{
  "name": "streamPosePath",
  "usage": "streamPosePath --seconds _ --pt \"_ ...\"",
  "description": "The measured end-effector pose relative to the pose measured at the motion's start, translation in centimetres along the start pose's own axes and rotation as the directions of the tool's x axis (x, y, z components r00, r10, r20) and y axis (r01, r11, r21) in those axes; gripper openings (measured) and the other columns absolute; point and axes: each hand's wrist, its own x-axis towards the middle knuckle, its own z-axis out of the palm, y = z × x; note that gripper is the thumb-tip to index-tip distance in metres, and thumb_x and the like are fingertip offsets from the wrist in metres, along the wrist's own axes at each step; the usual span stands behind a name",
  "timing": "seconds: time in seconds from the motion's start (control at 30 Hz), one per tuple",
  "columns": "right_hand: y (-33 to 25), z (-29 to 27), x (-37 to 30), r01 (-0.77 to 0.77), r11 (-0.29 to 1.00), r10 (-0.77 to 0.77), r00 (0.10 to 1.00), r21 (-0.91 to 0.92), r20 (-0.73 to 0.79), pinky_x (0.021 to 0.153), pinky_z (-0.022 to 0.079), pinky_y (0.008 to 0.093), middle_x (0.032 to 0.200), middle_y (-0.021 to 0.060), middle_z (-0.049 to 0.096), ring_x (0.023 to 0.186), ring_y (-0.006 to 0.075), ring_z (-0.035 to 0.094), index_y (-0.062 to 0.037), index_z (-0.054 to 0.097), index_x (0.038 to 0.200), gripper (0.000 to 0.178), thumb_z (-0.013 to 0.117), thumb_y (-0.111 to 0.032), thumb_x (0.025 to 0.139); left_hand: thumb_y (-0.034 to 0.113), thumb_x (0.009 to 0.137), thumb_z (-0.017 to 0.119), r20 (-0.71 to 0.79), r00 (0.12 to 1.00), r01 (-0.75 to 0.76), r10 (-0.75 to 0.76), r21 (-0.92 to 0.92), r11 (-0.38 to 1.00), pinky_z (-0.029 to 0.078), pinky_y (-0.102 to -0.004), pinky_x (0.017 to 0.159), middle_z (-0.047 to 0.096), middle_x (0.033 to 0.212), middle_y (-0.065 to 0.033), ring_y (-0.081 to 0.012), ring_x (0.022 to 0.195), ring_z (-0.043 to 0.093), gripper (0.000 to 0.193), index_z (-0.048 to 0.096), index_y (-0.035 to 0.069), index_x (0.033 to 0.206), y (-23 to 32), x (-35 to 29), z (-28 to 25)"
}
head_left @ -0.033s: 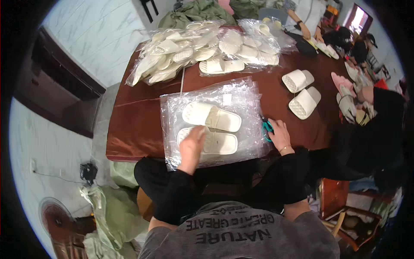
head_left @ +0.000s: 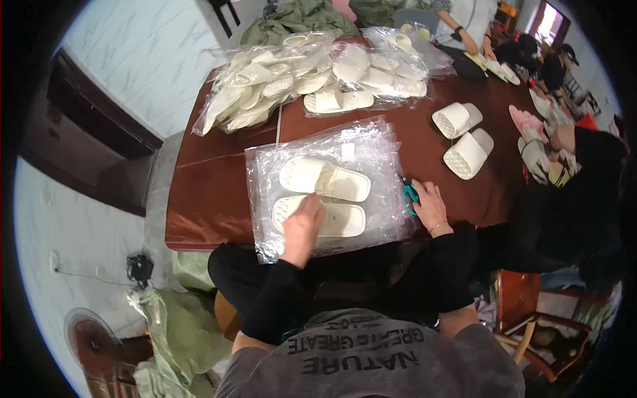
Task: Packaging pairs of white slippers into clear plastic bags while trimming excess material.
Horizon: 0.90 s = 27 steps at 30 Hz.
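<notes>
Two cream slide slippers lie side by side on a stack of clear plastic bags [head_left: 262,172] in front of me. The far slipper [head_left: 305,176] lies free of my hands. Over the strap of the near slipper [head_left: 344,219] is my left hand [head_left: 303,229], its fingers drawn together; whatever they pinch, if anything, is hidden. To the right of the bags, my right hand [head_left: 430,204] lies with fingers round the teal handles of a pair of scissors [head_left: 411,197], low on the table.
Bagged cream slippers [head_left: 279,86] are heaped at the table's far side. Another loose pair of slippers [head_left: 468,154] lies at the right on the brown tablecloth [head_left: 206,179]. Co-workers' hands [head_left: 470,43] handle slippers at the far right. Green sacks [head_left: 186,331] stand at the lower left.
My left hand has shifted slightly to the right over the near slipper. My right hand stays at the scissors, and the slippers keep their places.
</notes>
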Motion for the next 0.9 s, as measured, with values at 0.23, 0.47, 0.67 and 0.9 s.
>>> streamPosePath --seconds 0.23,0.47,0.67,0.9 --pt "2.6 1.1 -0.6 -0.144 0.972 0.134 0.989 -0.183 -0.070 0.082 0.059 0.0497 0.107 0.0159 0.062 0.103 0.0383 0.064 -0.0088 0.065 0.115 0.041 0.080 -0.021 0.079 0.025 0.096 0.068 0.388 0.910 0.012 -0.147 0.329 0.944 0.061 -0.0489 0.069 0.071 0.118 -0.0174 -0.0377 0.084 0.074 0.048 0.057 -0.001 0.135 2.4 -0.6 7.1" --pt "3.0 1.2 -0.2 -0.270 0.957 0.229 0.928 -0.105 -0.295 0.072 0.058 0.0508 0.083 0.0169 0.067 0.080 0.0381 0.071 -0.0095 0.063 0.102 0.026 0.072 -0.028 0.088 0.022 0.095 0.069 0.275 0.954 0.036 -0.123 0.300 0.953 0.059 -0.0496 0.066 0.072 0.106 -0.0152 -0.0362 0.095 0.072 0.038 0.064 0.003 0.128 1.6 -0.6 8.1" --pt "4.6 1.0 -1.2 -0.209 0.958 0.177 0.970 -0.198 -0.166 0.076 0.058 0.0489 0.098 0.0155 0.068 0.094 0.0354 0.070 -0.0086 0.061 0.105 0.030 0.077 -0.023 0.084 0.011 0.107 0.056 0.448 0.807 0.538 -0.385 -0.286 0.793 0.051 -0.0267 0.054 0.069 0.094 -0.0079 -0.0120 0.065 0.065 0.019 0.067 -0.001 0.117 5.7 1.9 5.0" --pt "-2.6 -4.0 0.0 0.150 0.983 -0.107 0.933 0.101 -0.345 0.086 0.053 0.0446 0.100 0.0106 0.062 0.099 0.0324 0.064 -0.0142 0.064 0.124 0.046 0.079 -0.022 0.082 0.019 0.111 0.055 0.351 0.828 0.555 -0.437 -0.623 0.551 0.046 -0.0252 0.056 0.065 0.093 -0.0055 -0.0098 0.067 0.059 0.022 0.066 -0.001 0.115 5.3 2.6 0.5"
